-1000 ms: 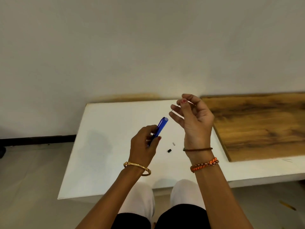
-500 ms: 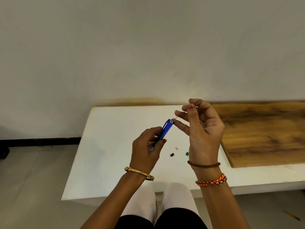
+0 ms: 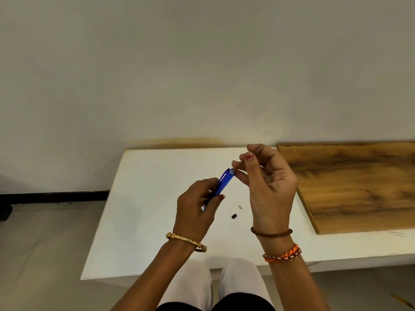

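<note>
While you work over the table [image 3: 139, 221], left hand [image 3: 195, 212]: grips blue pen [image 3: 223, 182].
Right hand [image 3: 269, 189]: fingertips pinched at pen's end; held item unclear.

Lower half of blue pen [image 3: 224, 181] hidden in left hand [image 3: 195, 213], whatever right hand [image 3: 268, 187] pinches at the pen's top too small to tell, wooden board [image 3: 359, 187] right of pen cut off.

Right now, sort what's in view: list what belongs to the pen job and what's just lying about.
In the job: blue pen, left hand gripping it, right hand at its open end, black bit, white bit (likely pen parts).
Lying about: wooden board, table.
</note>
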